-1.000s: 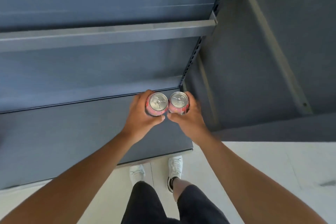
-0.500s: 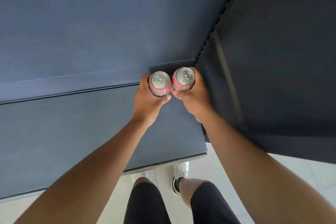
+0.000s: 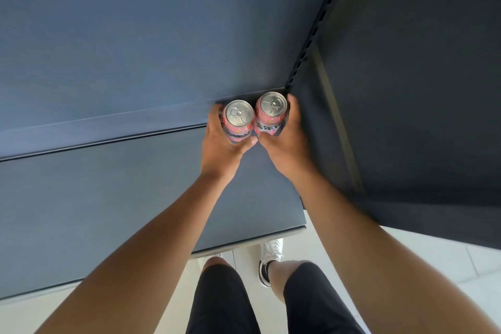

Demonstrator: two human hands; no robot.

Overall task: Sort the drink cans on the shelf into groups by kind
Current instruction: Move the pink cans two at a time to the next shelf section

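Two pink drink cans with silver tops stand upright side by side at the back right corner of the dark grey shelf [image 3: 122,198]. My left hand [image 3: 221,145] is wrapped around the left pink can [image 3: 239,116]. My right hand [image 3: 287,141] grips the right pink can [image 3: 271,107]. The cans touch each other, close to the back panel. Whether their bases rest on the shelf is hidden by my hands.
The slotted upright post [image 3: 306,46] and a dark side panel [image 3: 406,89] bound the shelf on the right. The shelf's front edge [image 3: 244,244] lies above my feet. Pale floor tiles [image 3: 447,266] show at the lower right.
Both hands have carried the two pink cans farther back and right, toward the shelf's rear corner. The view has dropped, and the upper shelf edge is out of sight.
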